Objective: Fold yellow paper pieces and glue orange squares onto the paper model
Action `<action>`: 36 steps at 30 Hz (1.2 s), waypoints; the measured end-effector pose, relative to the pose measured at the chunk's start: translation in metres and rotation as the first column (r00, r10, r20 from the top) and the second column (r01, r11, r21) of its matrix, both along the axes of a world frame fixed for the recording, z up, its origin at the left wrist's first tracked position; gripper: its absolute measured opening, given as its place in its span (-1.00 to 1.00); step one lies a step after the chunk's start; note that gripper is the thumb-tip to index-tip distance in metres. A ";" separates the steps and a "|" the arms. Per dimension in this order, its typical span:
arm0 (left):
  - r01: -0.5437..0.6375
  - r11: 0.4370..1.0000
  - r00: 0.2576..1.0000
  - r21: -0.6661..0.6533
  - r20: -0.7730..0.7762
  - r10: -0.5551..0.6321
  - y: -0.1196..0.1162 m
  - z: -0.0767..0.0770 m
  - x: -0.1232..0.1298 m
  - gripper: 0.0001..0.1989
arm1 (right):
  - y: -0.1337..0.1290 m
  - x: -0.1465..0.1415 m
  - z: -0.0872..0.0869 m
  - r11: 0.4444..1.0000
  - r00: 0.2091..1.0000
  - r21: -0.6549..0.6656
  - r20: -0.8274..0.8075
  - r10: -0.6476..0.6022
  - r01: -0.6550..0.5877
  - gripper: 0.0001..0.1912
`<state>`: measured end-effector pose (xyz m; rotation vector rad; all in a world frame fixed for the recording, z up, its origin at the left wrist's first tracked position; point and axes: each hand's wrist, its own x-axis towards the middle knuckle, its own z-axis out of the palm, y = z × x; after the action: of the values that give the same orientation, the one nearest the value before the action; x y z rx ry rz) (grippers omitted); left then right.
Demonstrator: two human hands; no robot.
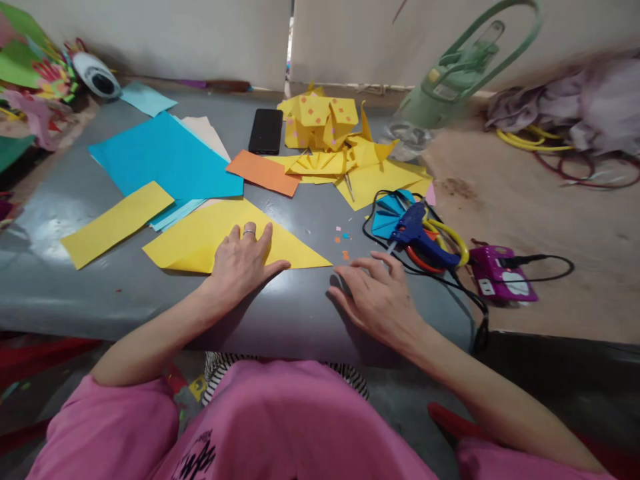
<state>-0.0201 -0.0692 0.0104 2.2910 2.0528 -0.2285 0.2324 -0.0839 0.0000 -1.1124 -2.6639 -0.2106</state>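
Observation:
A yellow sheet of paper [220,223], folded into a triangle, lies on the grey table [295,307]. Pressed flat on it with fingers spread is my left hand [243,257], a ring on one finger. The paper's left part bulges up slightly from the table. My right hand [377,300] rests just off the triangle's right tip, fingers apart and loosely bent, with nothing visible in it. Beside the right fingers are tiny paper scraps [345,255] and the nozzle of a blue glue gun [417,233].
Blue paper [170,160], a yellow strip [115,223] and an orange strip [263,173] lie beyond. Further back are a phone [266,131], yellow paper pieces [320,123] and a green bottle [445,90]. Scissors [457,240], cables and a purple power socket [503,273] sit right.

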 end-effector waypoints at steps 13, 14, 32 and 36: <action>-0.044 0.999 0.986 0.031 0.163 0.038 -0.007 -0.018 -0.013 -0.23 | 0.029 -0.041 -0.027 0.958 0.957 0.023 -0.046 0.288 -0.287 -0.61; -0.041 0.999 0.983 0.023 0.178 0.037 -0.009 -0.021 -0.019 -0.25 | 0.029 -0.041 -0.027 0.956 0.955 0.037 -0.042 0.293 -0.292 -0.62; -0.263 0.926 0.962 0.269 0.143 0.232 -0.066 -0.017 -0.090 -0.46 | 0.034 -0.043 -0.022 0.952 0.951 0.006 -0.054 0.304 -0.305 -0.64; 0.143 0.969 0.962 0.200 0.203 -0.184 -0.048 -0.025 -0.037 -0.48 | 0.038 -0.041 -0.014 0.933 0.936 -0.138 -0.169 0.308 -0.331 -0.73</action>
<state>-0.0568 -0.1176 -0.0147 2.4649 1.8478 0.2103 0.1916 -0.0456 -0.0140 -0.6846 -2.7168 0.1483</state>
